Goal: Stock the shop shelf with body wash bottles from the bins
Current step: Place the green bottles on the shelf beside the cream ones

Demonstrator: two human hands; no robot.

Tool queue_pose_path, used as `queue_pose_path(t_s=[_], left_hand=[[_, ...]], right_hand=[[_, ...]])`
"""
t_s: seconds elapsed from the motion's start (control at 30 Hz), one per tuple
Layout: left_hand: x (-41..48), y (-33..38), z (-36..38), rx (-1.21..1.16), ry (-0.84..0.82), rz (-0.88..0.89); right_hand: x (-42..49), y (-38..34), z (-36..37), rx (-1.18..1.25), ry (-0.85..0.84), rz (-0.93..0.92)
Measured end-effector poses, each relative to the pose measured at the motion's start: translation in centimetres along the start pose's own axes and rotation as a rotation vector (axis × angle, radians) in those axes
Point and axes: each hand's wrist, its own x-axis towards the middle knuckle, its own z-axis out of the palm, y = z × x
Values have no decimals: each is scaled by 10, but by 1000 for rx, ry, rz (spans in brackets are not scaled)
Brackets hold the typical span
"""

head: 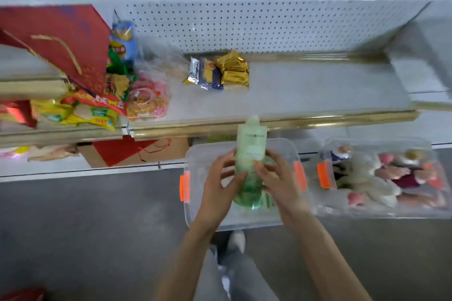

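A person stands at a shelf (318,90) and holds a green bottle (251,149) upright in both hands, over a clear bin (195,154) on the floor. The left hand (217,181) grips the bottle's lower left side, its fingers curled round it. The right hand (277,183) grips the lower right side in the same way, fingertips pressed to the front. The bottle's cap reaches up as far as the shelf's gold front edge, near the middle of that edge, but the bottle is not on the shelf. More green shows in the bin under the hands, perhaps other bottles, though blur hides their shape. A second bin (381,214), just beside the first on the right, holds soft pink and white things. On the shelf, gold packs (232,69) lie near the back edge, against the pegboard (244,27). Snack bags (97,110) crowd the shelf's left end, and a red bag (56,36) leans above them.
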Motion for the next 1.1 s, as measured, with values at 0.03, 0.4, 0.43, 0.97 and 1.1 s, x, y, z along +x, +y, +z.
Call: queue_pose_path(t_s=[0.03, 0.4, 0.43, 0.97, 1.1], left_hand=[[-3, 16, 2, -17, -2, 24], [6, 182, -16, -78, -52, 364], [11, 193, -21, -69, -39, 384], [133, 296, -135, 45, 295, 557], [176, 285, -159, 181, 375, 529]], right_hand=[[-7, -17, -5, -4, 5, -40], [-37, -195, -11, -22, -102, -386], [-36, -207, -8, -3, -126, -401], [75, -356, 49, -195, 48, -696], [105, -366, 57, -261, 136, -735]])
